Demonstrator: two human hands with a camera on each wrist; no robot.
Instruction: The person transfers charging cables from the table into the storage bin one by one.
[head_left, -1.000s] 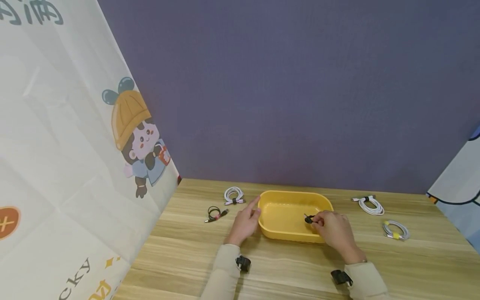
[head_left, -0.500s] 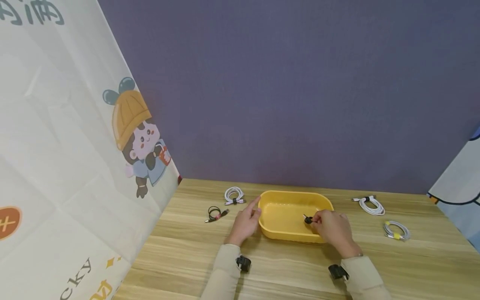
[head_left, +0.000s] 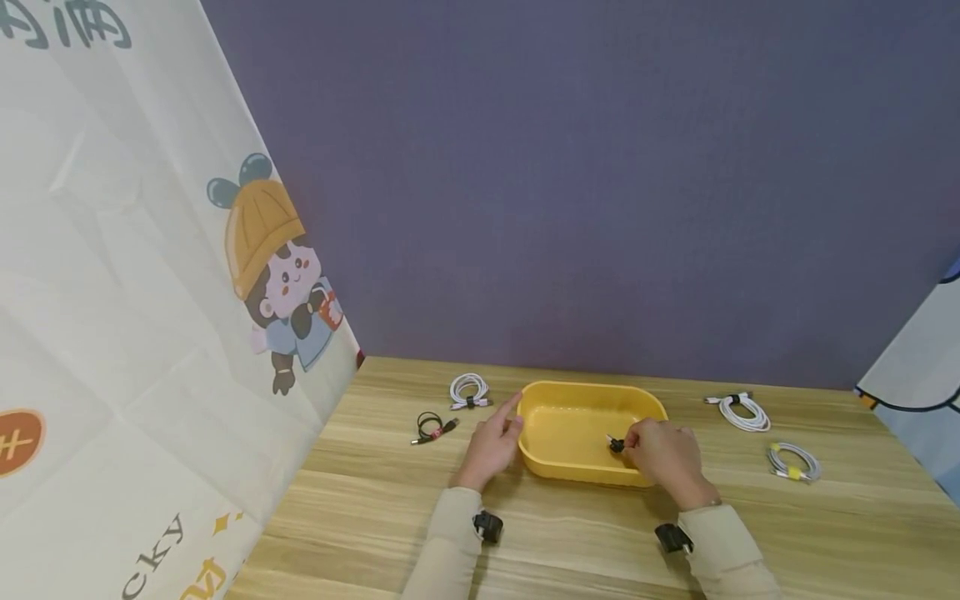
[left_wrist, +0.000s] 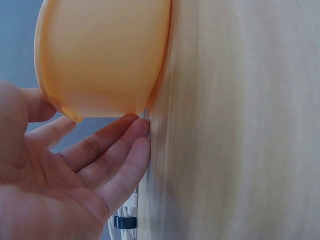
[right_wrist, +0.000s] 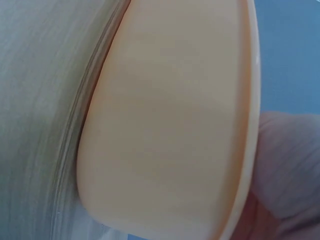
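Note:
A yellow plastic bin [head_left: 581, 476] stands on the table in the head view. My left hand [head_left: 489, 450] rests against its left end; in the left wrist view the fairly straight fingers [left_wrist: 112, 155] touch the outer wall and the thumb lies by the rim. Over the bin's right front rim reaches my right hand [head_left: 666, 458], pinching a small black bundled cable [head_left: 617, 446] low inside the bin. The cable's light-coloured tip points left. In the right wrist view the bin's outer wall [right_wrist: 165, 120] hides the fingertips and the cable.
Left of the bin lie a coiled white cable [head_left: 468, 388] and a black cable with a red tie [head_left: 430, 428]. To its right are a white cable [head_left: 742, 412] and a grey one with yellow ties [head_left: 795, 463]. A dark partition [head_left: 585, 192] closes off the table's back.
My right hand has shifted slightly left, and the black cable has sunk a little lower in the bin. The left hand keeps its place at the bin's end.

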